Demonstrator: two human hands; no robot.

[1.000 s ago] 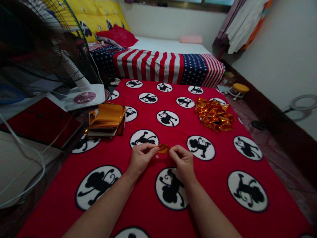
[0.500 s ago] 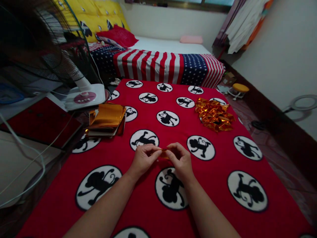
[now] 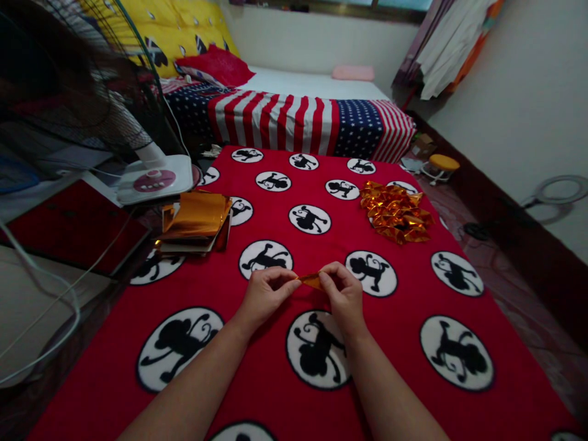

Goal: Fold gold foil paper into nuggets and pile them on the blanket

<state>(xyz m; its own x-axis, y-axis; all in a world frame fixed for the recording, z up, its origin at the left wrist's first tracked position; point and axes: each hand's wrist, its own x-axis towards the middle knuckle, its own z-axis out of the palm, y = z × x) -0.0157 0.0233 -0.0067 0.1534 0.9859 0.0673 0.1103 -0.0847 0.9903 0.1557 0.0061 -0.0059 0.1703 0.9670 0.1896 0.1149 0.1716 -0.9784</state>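
Between my two hands, a small piece of folded orange foil paper [image 3: 312, 281] is held above the red cloth [image 3: 395, 343] with monkey prints. My left hand [image 3: 269, 297] pinches its left end between thumb and fingers. At the right end, my right hand [image 3: 342, 294] pinches it the same way. A stack of gold foil sheets [image 3: 199, 217] lies at the left edge of the cloth. Toward the far right of the cloth sits a pile of folded orange foil pieces [image 3: 397, 211].
At the left stands a fan on a white base [image 3: 156, 179], beside a dark red board [image 3: 76, 223] and loose white cables [image 3: 76, 309]. A bed with a striped and starred cover [image 3: 275, 119] lies beyond. A yellow stool [image 3: 444, 162] is on the floor at the right.
My right hand has shifted slightly right, so the fingertips are farther apart and more of the foil piece shows. My left hand has barely moved. The whole view has shifted slightly.
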